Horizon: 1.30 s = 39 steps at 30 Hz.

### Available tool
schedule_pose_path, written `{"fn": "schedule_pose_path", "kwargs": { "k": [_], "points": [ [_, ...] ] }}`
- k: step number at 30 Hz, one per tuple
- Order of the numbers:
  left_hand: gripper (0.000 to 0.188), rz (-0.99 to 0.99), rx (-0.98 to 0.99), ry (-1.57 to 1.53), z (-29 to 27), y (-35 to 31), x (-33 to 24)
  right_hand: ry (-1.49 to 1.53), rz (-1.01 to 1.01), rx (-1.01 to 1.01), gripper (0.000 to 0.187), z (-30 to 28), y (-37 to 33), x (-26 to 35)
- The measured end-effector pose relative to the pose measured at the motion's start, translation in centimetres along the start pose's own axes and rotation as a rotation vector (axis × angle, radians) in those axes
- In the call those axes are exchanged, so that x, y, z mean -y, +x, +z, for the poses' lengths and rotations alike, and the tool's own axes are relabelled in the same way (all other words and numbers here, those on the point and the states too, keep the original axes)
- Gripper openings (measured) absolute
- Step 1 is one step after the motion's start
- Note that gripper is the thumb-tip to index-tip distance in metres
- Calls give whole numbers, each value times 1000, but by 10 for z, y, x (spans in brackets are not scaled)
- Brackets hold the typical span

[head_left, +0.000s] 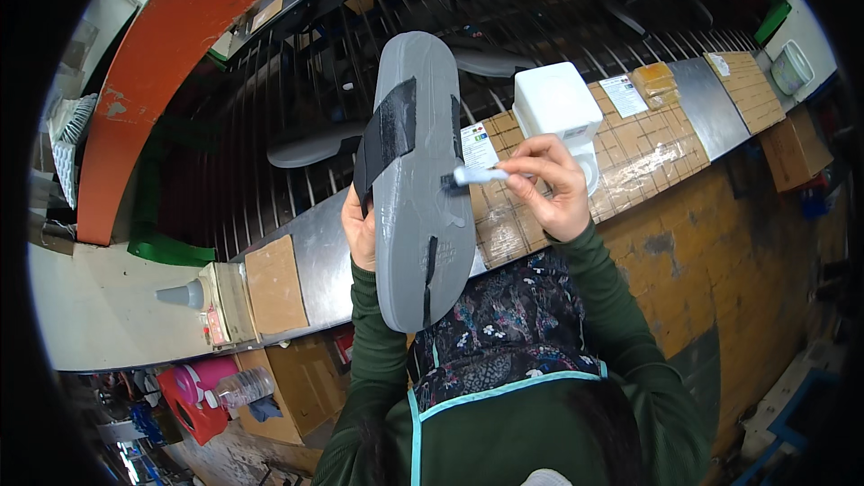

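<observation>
My left hand (359, 227) holds a grey sandal (409, 189) upright from its left side, the footbed turned toward me. A wide black strap (393, 126) crosses its upper part, and a dark slit runs near its lower end. Between the fingertips of my right hand (553, 187) is pinched a small brush (477, 176) with a pale handle. The brush's dark bristles meet the sandal's footbed right of the middle, where a wet-looking streak shows. Just beyond my right hand stands a white plastic container (558, 101).
Behind the ledge runs a conveyor of metal rods (243, 180) carrying another grey sandal (315, 146). Taped cardboard (648, 157) covers the ledge, with a yellowish block (655, 84) on it. An orange frame (126, 108) arches at the left; a clear bottle (245, 387) is below.
</observation>
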<state>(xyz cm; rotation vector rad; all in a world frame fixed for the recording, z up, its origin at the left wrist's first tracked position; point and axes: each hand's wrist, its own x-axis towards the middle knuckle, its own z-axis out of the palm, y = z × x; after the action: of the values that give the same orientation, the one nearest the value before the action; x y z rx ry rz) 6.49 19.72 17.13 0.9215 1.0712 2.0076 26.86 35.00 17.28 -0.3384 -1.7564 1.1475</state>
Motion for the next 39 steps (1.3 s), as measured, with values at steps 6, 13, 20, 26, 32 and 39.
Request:
{"fn": "schedule_pose_path", "kwargs": {
  "k": [6,13,20,26,32,39],
  "points": [
    [42,94,-106,-13,-4,2,7,111,136,173,16,3,-30,15],
    [25,250,-260,179,41,-10,-7,275,356,106,15,9,-57,48],
    [27,219,-268,265,46,-20,-11,165,358,44,15,18,-54,47],
    [33,200,-201,331,42,-26,-12,-56,214,31,15,13,-30,42],
    [35,167,-183,420,37,-26,-14,-264,23,33,19,7,-9,40],
    [35,195,-209,503,32,-23,-15,-326,-19,126,22,1,-7,42]
  ]
}}
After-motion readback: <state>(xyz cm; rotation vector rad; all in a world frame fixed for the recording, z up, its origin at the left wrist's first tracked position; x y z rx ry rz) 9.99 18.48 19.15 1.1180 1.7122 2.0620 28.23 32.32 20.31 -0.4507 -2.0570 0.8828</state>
